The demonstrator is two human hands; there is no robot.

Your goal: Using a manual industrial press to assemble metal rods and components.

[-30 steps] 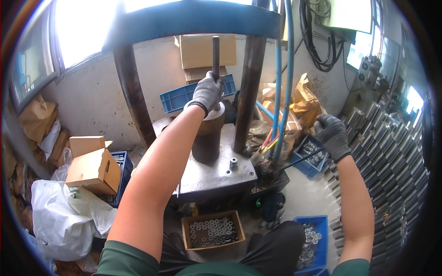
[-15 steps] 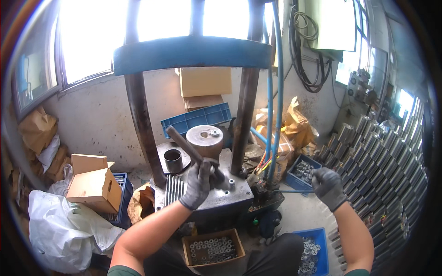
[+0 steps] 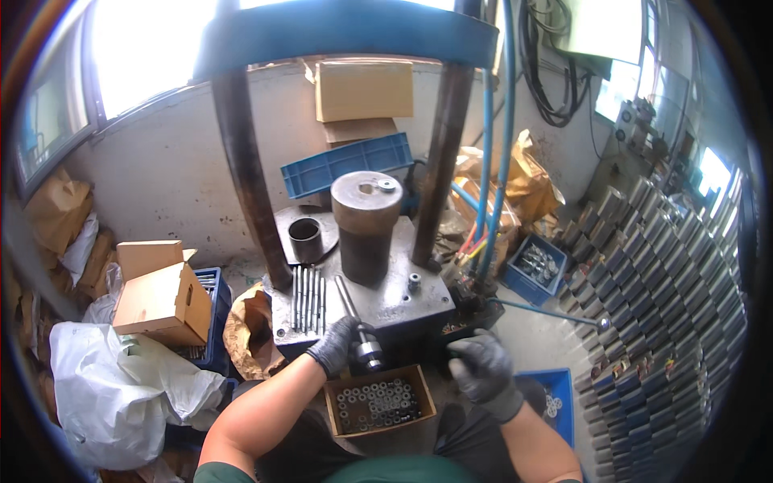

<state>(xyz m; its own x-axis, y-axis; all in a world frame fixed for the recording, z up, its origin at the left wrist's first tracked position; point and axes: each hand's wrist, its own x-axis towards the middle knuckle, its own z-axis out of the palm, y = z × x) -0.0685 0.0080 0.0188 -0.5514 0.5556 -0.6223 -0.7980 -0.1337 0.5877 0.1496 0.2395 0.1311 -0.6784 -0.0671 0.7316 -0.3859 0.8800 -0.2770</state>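
Head view: the left hand (image 3: pixel 334 346), wrapped round the collared steel rod (image 3: pixel 367 346), has brought it down from the dark cylinder (image 3: pixel 366 249) to near the cardboard box (image 3: pixel 386 427); the right hand (image 3: pixel 485 374) has left the lever (image 3: pixel 547 308), fingers curled, pinching what I can't tell. Handling seems shifted from lever to rod.

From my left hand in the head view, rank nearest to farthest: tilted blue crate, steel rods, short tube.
1. Steel rods, just beyond your left hand.
2. Short tube, behind the rods.
3. Tilted blue crate, beyond the tube.
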